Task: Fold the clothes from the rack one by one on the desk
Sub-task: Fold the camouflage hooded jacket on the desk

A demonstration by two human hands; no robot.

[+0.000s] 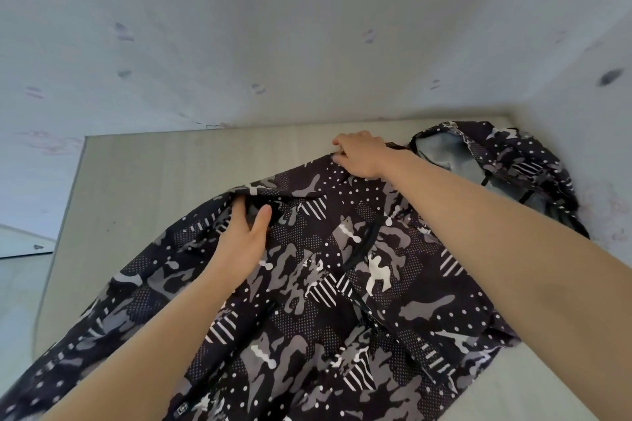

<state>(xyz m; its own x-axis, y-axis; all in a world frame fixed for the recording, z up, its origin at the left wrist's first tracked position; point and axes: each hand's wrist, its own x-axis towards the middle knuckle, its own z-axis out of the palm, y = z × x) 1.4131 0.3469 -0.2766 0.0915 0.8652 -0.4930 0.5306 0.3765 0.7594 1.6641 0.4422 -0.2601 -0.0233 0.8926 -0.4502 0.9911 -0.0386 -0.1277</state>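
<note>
- Pale walls (239, 27) meet in a corner behind the desk; faint smudges and one dark spot mark them.
- Desk (164, 174), light wood grain, pushed into that corner; bare surface shows at far left and near right.
- Camo-print jacket (342, 284), black and grey with white dots and stripes, lies spread across most of the desk, front up, zip running down the middle. Lower end spills over the near-left edge.
- Hood (506, 161) lies bunched at the far right by the wall, pale lining showing.
- Right hand (362, 154) at the far edge of the jacket near the hood, fingers curled over the fabric edge and gripping it.
- Left hand (244, 236) on the far-left fold of the jacket, thumb apart from the fingers; fingertips tucked under a raised flap, apparently pinching it.
- Handling, as a judgement: thin, light, limp fabric, likely a slick synthetic that slides on the desk and will not hold a crease unless pressed flat. Best held at seams, shoulder edges and hem; zip line gives a natural centre fold. Hood probably needs flattening first.
</note>
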